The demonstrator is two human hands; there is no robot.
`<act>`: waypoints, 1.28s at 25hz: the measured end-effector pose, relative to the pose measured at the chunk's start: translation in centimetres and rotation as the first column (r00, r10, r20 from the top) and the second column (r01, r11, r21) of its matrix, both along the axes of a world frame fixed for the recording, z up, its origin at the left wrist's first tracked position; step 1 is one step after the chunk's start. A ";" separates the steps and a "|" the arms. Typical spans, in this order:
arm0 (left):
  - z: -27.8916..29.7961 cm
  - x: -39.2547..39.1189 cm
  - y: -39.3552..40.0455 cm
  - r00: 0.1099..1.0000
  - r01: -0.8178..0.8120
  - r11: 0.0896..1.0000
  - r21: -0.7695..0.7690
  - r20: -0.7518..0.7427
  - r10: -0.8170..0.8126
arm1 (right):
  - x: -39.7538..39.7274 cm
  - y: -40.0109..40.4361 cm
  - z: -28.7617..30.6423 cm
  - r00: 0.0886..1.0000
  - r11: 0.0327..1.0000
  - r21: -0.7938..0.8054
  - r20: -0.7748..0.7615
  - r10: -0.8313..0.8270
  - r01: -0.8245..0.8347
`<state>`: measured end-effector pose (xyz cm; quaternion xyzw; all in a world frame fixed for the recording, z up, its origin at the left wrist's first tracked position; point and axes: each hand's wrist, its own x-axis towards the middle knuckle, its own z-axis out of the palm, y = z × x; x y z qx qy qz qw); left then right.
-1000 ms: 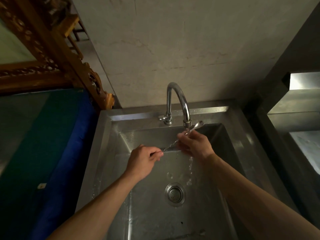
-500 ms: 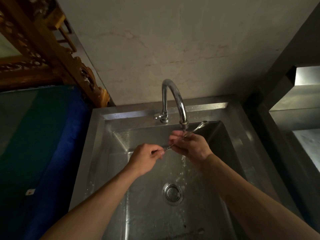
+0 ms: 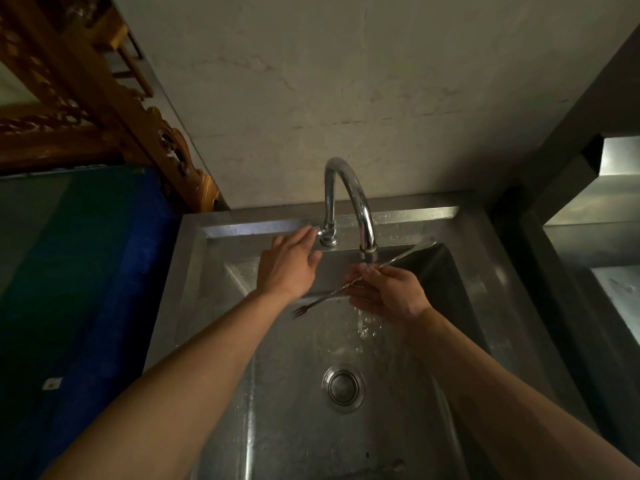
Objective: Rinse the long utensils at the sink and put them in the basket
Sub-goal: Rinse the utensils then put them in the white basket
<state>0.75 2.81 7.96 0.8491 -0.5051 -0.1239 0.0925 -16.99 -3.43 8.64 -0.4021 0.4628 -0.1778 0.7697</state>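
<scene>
Rinsing step, seemingly near its end. Long utensil (image 3: 349, 287) pinched in right hand (image 3: 391, 294) under the running tap (image 3: 349, 199), over the sink (image 3: 485, 271). Left hand (image 3: 289, 263) free, fingers straight, reaching to the tap lever. Next, probably: shut water, find basket, unseen here. No legible writing.

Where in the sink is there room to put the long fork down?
The sink floor is bare in front of the drain and to its left, under the left forearm. It is crowded at the back: the left hand reaches by the faucet, and the right hand has its grip on the long fork under running water.
</scene>
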 end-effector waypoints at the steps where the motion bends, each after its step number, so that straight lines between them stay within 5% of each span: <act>1: -0.1 0.2 -0.6 0.999 0.042 0.995 0.085 0.004 -0.042 | -0.2 0.0 -0.1 1.000 1.000 0.004 0.000 0.001 -0.001; 4: -0.8 0.4 -1.3 0.995 0.097 0.977 0.190 -0.007 -0.097 | -0.7 -0.3 0.1 1.000 0.999 0.044 0.028 -0.009 0.008; 16: -1.7 0.1 -1.3 0.999 0.015 0.990 0.139 -0.032 -0.011 | -1.1 -0.9 -0.6 0.999 1.000 0.017 0.041 0.002 -0.003; 29: -3.2 -0.1 -0.6 0.991 0.066 0.956 0.286 -0.131 -0.030 | -2.1 -0.9 -0.3 0.999 1.000 0.000 0.040 -0.021 0.021; 32: -2.4 -0.9 0.0 0.990 0.033 0.997 0.076 -0.142 -0.022 | -2.5 -0.7 -0.2 1.000 1.000 -0.026 0.003 -0.014 0.014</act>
